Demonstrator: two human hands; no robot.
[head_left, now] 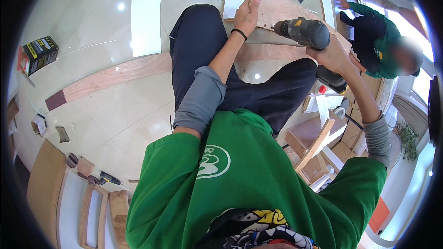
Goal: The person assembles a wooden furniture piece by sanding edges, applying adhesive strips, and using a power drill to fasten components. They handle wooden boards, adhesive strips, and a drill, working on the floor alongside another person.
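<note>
My left hand (247, 17) is closed on the left end of a reddish plywood board (288, 5), its thumb pressed on the face near the corner. The board has small holes along its edges and slants down toward the right. My right hand (328, 55) grips a black and grey cordless drill (302, 31), which lies level with its chuck toward the left. The drill's tip is at the board's lower edge, right of my left hand; I cannot tell whether the bit touches the wood. My bent legs flank the space below the board.
A long plywood strip (138, 67) runs across the tiled floor beneath my legs. Left of it lie a white panel (146, 14) and a black box (40, 53). A co-worker in green (387, 46) crouches at the right. Wooden frames (316, 150) stand right of me; another drill (110, 178) lies lower left.
</note>
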